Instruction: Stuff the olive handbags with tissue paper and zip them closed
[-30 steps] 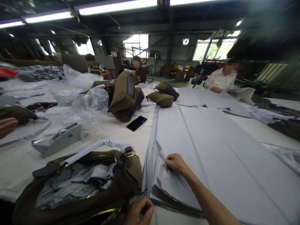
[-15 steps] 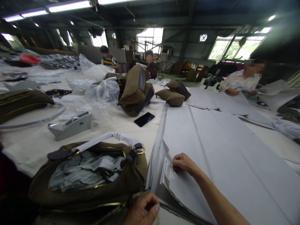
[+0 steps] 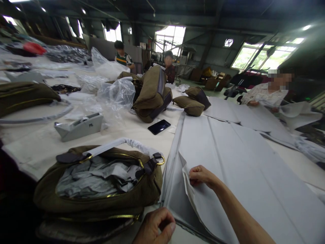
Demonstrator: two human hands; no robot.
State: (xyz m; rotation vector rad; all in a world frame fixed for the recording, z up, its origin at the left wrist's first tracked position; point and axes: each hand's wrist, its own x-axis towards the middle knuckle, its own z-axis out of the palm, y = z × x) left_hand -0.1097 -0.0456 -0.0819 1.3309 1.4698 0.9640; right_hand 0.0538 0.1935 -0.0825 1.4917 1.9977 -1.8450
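Note:
An olive bag (image 3: 149,184) with gold zippers lies unzipped at the lower left, stuffed with crumpled grey paper (image 3: 101,178); its handle (image 3: 122,143) is wrapped in white. Beside its right end, near the bottom edge, is my left hand (image 3: 156,225), thumb and fingers curled toward each other, with nothing seen between them. My right hand (image 3: 200,175) pinches the raised left edge of a sheet on a wide stack of grey-white paper (image 3: 243,162).
Beyond the bag are a grey tape dispenser (image 3: 80,128), a black phone (image 3: 159,127) and clear plastic (image 3: 116,93). More olive bags (image 3: 151,88) stand at the back. Another bag (image 3: 27,96) lies far left. Three people are across the table, one handling sheets at right.
The view has shifted slightly, so most things sit a little to the right. At my right hand, the folded-back corner of the layered sheets has changed shape, with fewer layers showing.

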